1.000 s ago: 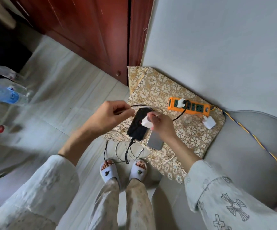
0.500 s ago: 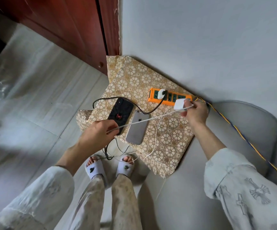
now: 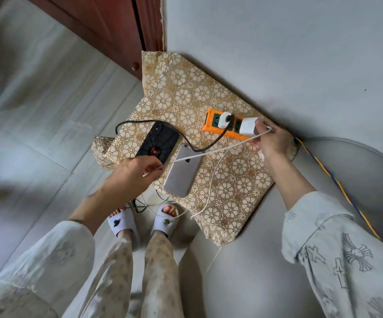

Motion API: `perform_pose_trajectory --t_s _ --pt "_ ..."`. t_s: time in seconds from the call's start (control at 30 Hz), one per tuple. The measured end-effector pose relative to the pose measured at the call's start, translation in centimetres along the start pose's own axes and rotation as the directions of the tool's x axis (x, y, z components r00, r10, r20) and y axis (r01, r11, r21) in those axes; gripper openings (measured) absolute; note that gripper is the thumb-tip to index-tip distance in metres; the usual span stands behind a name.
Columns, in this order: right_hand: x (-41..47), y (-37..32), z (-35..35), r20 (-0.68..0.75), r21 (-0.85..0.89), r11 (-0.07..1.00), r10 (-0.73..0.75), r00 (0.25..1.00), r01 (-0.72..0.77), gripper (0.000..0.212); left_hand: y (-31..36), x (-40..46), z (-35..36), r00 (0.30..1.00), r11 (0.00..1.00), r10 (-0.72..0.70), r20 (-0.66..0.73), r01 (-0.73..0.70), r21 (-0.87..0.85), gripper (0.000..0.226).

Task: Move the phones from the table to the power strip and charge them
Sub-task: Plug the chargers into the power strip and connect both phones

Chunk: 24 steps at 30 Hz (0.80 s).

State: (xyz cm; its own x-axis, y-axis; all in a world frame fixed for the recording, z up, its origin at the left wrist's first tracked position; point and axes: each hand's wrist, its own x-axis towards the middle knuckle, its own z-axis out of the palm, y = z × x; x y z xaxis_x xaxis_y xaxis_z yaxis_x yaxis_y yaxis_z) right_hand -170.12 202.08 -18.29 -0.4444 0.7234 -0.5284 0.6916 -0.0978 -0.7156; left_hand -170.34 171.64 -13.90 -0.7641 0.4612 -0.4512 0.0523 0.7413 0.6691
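Right hand [image 3: 274, 143] held the white charger [image 3: 249, 126] at the orange power strip [image 3: 226, 126], far right on the patterned cloth [image 3: 208, 99]; whether its prongs were seated was hidden. Left hand [image 3: 135, 173] pinched the white cable [image 3: 208, 152] near its free end. Silver phone [image 3: 182, 172] and black phone [image 3: 158, 143] lay side by side near the strip. Risk: the taut cable could drag the silver phone, apparently overhanging the near edge, to the floor.

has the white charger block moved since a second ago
Yes. The white charger block, held by the right hand, went from above the phones to the orange power strip, beside the plugged-in adapter.
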Motion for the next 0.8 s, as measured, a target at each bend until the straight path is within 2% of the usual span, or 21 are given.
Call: perform_pose_trajectory --t_s 0.1,0.23,0.4,0.47,0.57,0.7,0.8 --pt "-0.1 -0.3 0.1 0.034 -0.028 0.999 -0.023 0.999 0.024 0.033 -0.3 -0.5 0.2 1.0 1.0 -0.007 0.006 0.007 -0.026 0.01" --pt "-0.5 -1.1 0.7 0.082 -0.163 0.979 -0.11 0.991 0.122 0.023 -0.5 -1.0 0.4 0.999 0.999 -0.031 0.021 0.032 -0.024 0.01" --pt "-0.6 -1.4 1.0 0.178 -0.309 0.934 -0.129 0.976 0.18 0.039 -0.8 -1.4 0.2 0.994 0.993 -0.11 -0.009 0.109 -0.041 0.008" --pt "-0.8 -1.4 0.8 0.265 -0.422 0.856 -0.196 0.944 0.297 0.05 -1.0 -1.5 0.1 0.991 0.99 -0.133 -0.017 0.132 -0.045 0.009" --pt "-1.0 -1.4 0.3 0.356 -0.572 0.675 -0.307 0.882 0.466 0.055 -1.3 -1.6 0.0 0.988 0.987 -0.154 -0.006 0.153 -0.044 0.009" --pt "-0.5 -1.6 0.3 0.475 -0.649 0.451 -0.389 0.789 0.613 0.053 -1.6 -1.7 0.0 0.987 0.985 -0.161 -0.01 0.16 -0.057 0.009" --pt "0.3 -2.3 0.3 0.557 -0.672 0.33 -0.364 0.746 0.663 0.052 -1.8 -1.5 0.2 0.985 0.983 -0.174 -0.02 0.172 -0.056 0.01"
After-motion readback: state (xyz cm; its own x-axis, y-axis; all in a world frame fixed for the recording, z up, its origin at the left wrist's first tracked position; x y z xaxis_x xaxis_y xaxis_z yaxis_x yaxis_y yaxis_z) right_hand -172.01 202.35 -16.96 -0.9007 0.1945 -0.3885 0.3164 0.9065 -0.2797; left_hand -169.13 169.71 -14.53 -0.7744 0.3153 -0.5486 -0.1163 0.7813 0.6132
